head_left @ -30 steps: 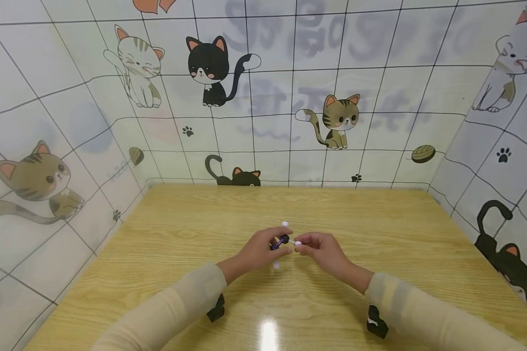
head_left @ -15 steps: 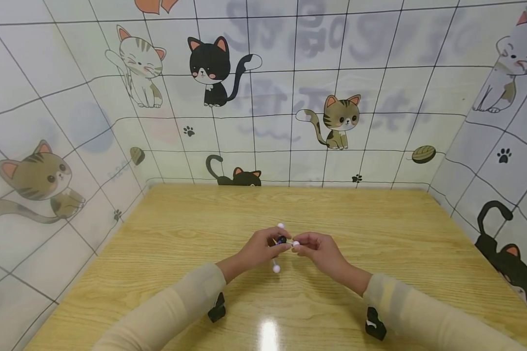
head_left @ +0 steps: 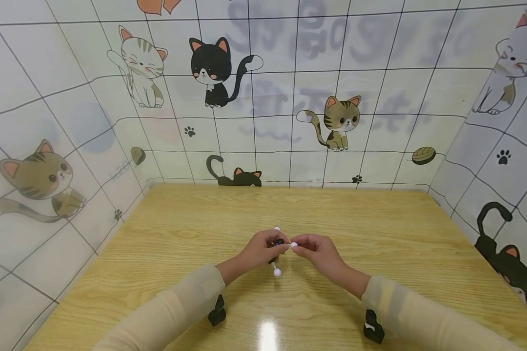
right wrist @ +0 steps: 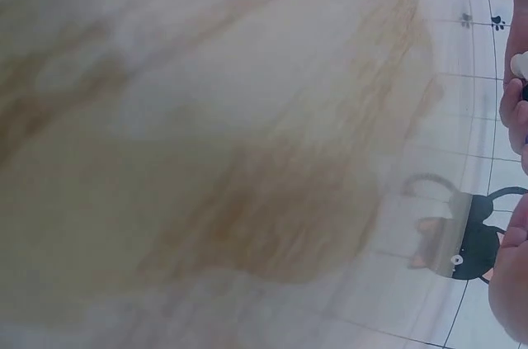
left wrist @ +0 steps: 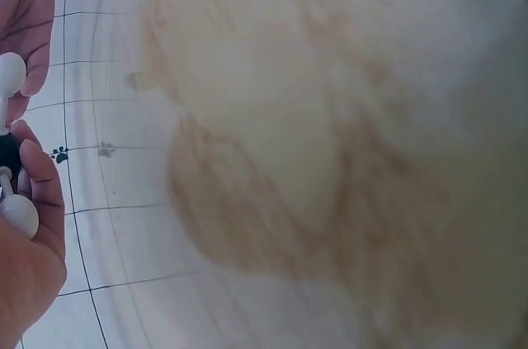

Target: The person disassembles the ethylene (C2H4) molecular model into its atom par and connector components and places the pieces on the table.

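Note:
A small ball-and-stick molecular model, with black balls and white balls on short pegs, is held above the table between both hands. My left hand (head_left: 261, 247) grips its black middle (head_left: 279, 242), fingers curled round it. One white ball (head_left: 277, 272) sticks out below that hand and another (head_left: 277, 228) shows beyond its fingertips. My right hand (head_left: 324, 254) pinches a third white ball (head_left: 293, 244) between thumb and fingers, close to the left fingertips. In the left wrist view a black ball (left wrist: 8, 153) sits between white balls, partly cut off by the edge.
The wood-grain table (head_left: 202, 214) spreads around the hands, with a bright reflection near its front. Walls (head_left: 272, 97) covered in a cat-print grid sheet enclose it at the back and sides. Black wrist-worn devices (head_left: 217, 311) hang under both sleeves.
The model has turned slightly in my left hand: its lower white ball has moved down and the upper one has sunk behind the fingers. My right hand with its white ball has shifted slightly left.

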Action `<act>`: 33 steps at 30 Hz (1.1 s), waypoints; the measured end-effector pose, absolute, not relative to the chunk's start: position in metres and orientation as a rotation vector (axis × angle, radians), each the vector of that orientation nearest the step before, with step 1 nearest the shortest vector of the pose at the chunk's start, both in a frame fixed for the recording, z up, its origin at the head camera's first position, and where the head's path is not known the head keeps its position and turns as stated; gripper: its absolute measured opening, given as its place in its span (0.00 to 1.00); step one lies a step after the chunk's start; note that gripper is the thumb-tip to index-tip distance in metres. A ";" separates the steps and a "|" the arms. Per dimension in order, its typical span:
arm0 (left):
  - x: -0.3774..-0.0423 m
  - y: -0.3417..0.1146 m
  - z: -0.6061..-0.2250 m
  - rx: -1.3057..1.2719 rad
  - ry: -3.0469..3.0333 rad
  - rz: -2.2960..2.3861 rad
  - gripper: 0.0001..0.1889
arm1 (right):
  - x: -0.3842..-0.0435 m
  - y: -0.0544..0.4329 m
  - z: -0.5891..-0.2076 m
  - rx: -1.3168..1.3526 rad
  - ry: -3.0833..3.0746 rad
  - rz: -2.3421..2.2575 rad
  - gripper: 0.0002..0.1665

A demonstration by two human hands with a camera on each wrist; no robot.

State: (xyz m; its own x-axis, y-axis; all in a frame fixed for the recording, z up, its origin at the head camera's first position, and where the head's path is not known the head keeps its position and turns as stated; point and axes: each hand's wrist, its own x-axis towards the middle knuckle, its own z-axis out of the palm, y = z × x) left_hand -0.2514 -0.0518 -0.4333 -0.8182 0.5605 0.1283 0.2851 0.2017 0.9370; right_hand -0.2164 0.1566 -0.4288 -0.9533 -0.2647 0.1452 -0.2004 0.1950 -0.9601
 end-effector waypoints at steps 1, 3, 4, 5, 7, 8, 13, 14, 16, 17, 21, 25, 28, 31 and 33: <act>-0.251 -0.052 -0.433 0.808 2.230 1.669 0.06 | -0.216 0.156 -0.429 -0.450 2.394 -1.907 0.17; -0.251 -0.053 -0.434 0.819 2.226 1.682 0.07 | -0.216 0.155 -0.430 -0.426 2.393 -1.922 0.17; -0.251 -0.053 -0.434 0.827 2.223 1.685 0.08 | -0.215 0.155 -0.430 -0.422 2.385 -1.934 0.18; -0.250 -0.053 -0.435 0.837 2.219 1.692 0.09 | -0.215 0.155 -0.430 -0.416 2.375 -1.948 0.18; -0.251 -0.053 -0.436 0.858 2.210 1.700 0.10 | -0.214 0.155 -0.430 -0.421 2.356 -1.969 0.19; -0.251 -0.053 -0.436 0.864 2.206 1.702 0.10 | -0.214 0.155 -0.430 -0.425 2.348 -1.977 0.19; -0.249 -0.053 -0.436 0.881 2.204 1.712 0.08 | -0.213 0.155 -0.432 -0.446 2.347 -1.998 0.19; -0.249 -0.053 -0.436 0.880 2.205 1.716 0.07 | -0.213 0.155 -0.432 -0.447 2.352 -1.999 0.19; -0.247 -0.053 -0.435 0.878 2.210 1.726 0.07 | -0.213 0.154 -0.432 -0.443 2.357 -2.004 0.18; -0.247 -0.053 -0.434 0.874 2.212 1.733 0.06 | -0.213 0.154 -0.432 -0.441 2.359 -2.007 0.18; -0.237 -0.052 -0.421 0.853 2.220 1.751 0.06 | -0.213 0.154 -0.432 -0.428 2.365 -2.021 0.17; -0.223 -0.053 -0.402 0.864 2.261 1.751 0.06 | -0.213 0.154 -0.431 -0.436 2.376 -2.016 0.17; -0.221 -0.053 -0.399 0.899 2.317 1.735 0.06 | -0.212 0.153 -0.431 -0.448 2.394 -1.998 0.17; -0.220 -0.053 -0.398 0.936 2.361 1.715 0.05 | -0.212 0.152 -0.430 -0.451 2.408 -1.992 0.16; -0.220 -0.053 -0.397 0.956 2.377 1.706 0.05 | -0.212 0.152 -0.429 -0.450 2.411 -1.998 0.16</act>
